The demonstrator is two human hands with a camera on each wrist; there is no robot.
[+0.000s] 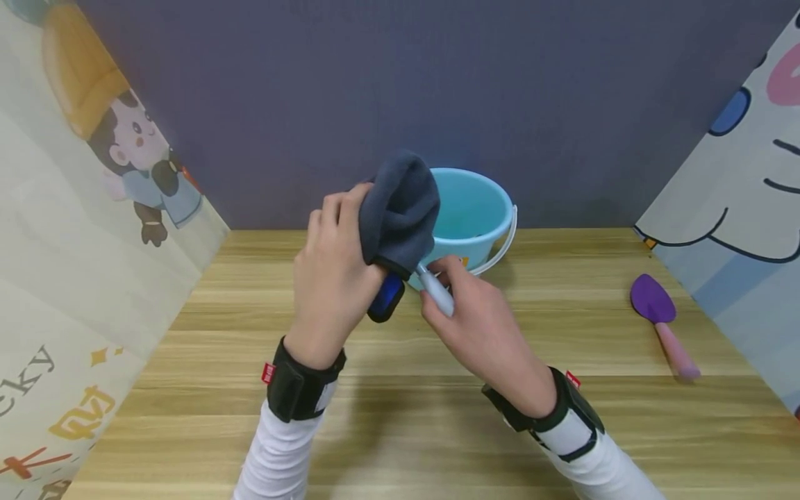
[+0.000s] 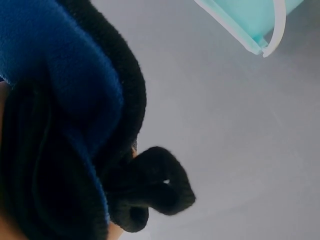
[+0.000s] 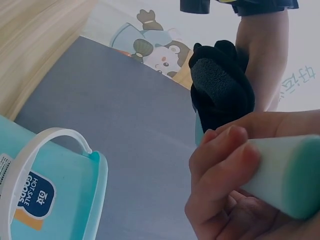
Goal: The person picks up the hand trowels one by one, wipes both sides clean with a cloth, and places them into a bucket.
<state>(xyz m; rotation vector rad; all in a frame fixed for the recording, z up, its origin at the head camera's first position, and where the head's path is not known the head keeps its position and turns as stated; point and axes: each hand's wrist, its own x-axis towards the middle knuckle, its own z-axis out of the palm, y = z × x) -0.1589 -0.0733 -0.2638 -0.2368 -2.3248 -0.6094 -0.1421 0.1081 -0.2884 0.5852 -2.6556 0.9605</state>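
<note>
My left hand (image 1: 331, 257) grips a bunched dark grey cloth (image 1: 403, 215) with black edging; a blue side shows in the left wrist view. My right hand (image 1: 484, 326) holds a pale blue handle (image 1: 437, 292) with fingers and thumb around it. The handle's far end runs into the cloth, so its head is mostly hidden there; a sliver of light blue shows beside the cloth in the right wrist view. Both hands are raised over the table, in front of a light blue bucket (image 1: 462, 248).
The bucket's white bail (image 1: 503, 246) hangs down on its right side. At the right of the wooden table (image 1: 250, 389) lies a toy shovel with a purple scoop (image 1: 653, 298) and pink handle. A dark grey wall (image 1: 300, 104) stands behind, with cartoon-printed panels on both sides.
</note>
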